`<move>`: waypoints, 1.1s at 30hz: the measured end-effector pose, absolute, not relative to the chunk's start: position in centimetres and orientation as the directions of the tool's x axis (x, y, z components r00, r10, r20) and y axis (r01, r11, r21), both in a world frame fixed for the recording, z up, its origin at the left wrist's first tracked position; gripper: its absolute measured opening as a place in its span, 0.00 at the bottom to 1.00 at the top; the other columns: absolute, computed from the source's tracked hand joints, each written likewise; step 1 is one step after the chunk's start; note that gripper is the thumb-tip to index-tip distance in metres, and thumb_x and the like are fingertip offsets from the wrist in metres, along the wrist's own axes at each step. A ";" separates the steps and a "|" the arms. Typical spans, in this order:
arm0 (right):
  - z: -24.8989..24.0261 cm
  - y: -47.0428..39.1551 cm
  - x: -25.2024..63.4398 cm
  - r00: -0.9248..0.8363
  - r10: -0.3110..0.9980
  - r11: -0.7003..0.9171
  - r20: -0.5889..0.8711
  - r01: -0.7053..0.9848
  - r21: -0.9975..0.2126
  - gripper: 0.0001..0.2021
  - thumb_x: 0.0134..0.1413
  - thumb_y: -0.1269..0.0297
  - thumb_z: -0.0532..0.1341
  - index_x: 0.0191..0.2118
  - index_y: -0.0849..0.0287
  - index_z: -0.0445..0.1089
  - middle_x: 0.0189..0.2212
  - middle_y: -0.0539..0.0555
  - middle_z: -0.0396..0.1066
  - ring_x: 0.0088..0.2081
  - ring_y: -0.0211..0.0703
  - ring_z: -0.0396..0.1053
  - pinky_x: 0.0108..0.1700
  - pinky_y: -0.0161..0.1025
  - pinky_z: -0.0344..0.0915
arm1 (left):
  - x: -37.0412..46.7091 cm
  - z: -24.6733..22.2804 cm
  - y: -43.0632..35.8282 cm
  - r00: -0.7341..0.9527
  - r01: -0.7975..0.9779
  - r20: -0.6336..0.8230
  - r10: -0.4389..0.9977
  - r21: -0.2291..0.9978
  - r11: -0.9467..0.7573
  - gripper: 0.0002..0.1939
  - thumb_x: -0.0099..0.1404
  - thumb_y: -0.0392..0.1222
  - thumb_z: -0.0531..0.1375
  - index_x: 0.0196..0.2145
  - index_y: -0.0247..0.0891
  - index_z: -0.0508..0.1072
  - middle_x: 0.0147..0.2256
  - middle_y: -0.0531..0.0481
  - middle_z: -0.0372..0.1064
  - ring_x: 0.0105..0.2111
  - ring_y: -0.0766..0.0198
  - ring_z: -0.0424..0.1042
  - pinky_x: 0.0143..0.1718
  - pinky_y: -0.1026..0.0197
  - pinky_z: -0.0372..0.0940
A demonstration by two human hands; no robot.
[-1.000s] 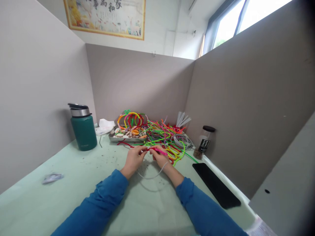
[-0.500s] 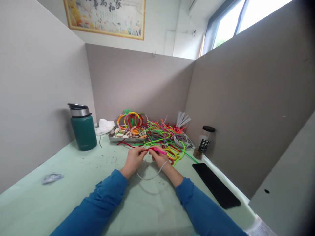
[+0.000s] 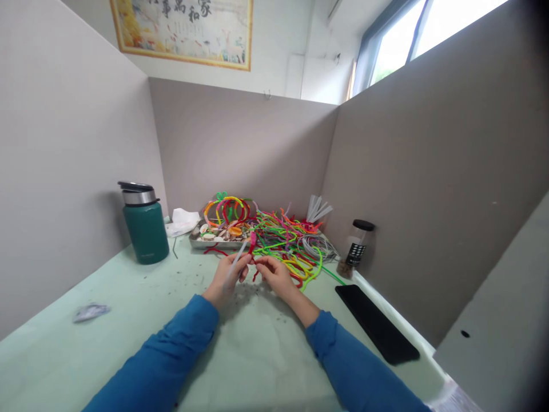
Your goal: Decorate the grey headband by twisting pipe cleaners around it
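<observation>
Over the middle of the table, my left hand [image 3: 226, 277] pinches a pink and red pipe cleaner [image 3: 253, 240], whose pink end points up and away. A pale grey strand [image 3: 239, 255] runs slanting across the left fingers and looks attached to the pipe cleaner. Close beside it, my right hand [image 3: 278, 277] has its fingertips closed at the red part, and a short red tail hangs between the two hands. Just beyond lies a tangled heap of colourful pipe cleaners [image 3: 283, 229].
A metal tray [image 3: 221, 244] holds small wooden pieces, with bent pipe cleaner rings above. A green bottle [image 3: 146, 232] and white tissue [image 3: 184, 220] stand left; a clear jar [image 3: 357, 246] and black flat object [image 3: 377, 323] lie right. Grey partitions enclose the table.
The pink end has swung from pointing right to pointing up. The grey strand, earlier looping below the right hand, now lies across the left hand.
</observation>
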State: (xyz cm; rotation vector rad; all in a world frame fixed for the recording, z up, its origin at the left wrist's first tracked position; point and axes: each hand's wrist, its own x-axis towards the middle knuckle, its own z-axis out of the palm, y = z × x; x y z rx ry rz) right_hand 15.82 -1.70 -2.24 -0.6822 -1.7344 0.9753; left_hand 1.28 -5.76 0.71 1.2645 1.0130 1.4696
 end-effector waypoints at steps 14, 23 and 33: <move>-2.4 -1.8 16.2 -0.402 0.815 0.444 0.418 -0.032 -0.896 0.13 0.52 0.57 0.56 0.23 0.59 0.62 0.16 0.45 0.59 0.18 0.32 0.55 0.20 0.30 0.53 | 1.0 -0.1 -5.0 0.067 -0.284 0.067 0.995 0.958 -0.045 0.15 0.48 0.46 0.63 0.30 0.32 0.69 0.23 0.55 0.65 0.12 0.78 0.52 0.11 0.69 0.44; -2.3 -1.8 16.2 -0.405 0.831 0.399 0.381 -0.042 -0.916 0.10 0.50 0.62 0.56 0.21 0.59 0.62 0.15 0.45 0.59 0.17 0.31 0.55 0.19 0.30 0.52 | 1.1 -0.3 -5.0 0.041 -0.244 0.067 0.997 0.968 -0.055 0.14 0.49 0.45 0.63 0.27 0.34 0.65 0.23 0.56 0.66 0.12 0.78 0.54 0.11 0.70 0.45; -2.4 -1.9 16.3 -0.482 0.808 0.353 0.338 -0.063 -0.934 0.14 0.51 0.59 0.55 0.20 0.60 0.62 0.14 0.45 0.59 0.16 0.32 0.55 0.18 0.30 0.51 | 0.7 -0.8 -4.8 0.064 -0.185 0.063 0.996 0.981 -0.050 0.13 0.49 0.46 0.63 0.25 0.34 0.65 0.20 0.57 0.63 0.10 0.78 0.51 0.10 0.69 0.41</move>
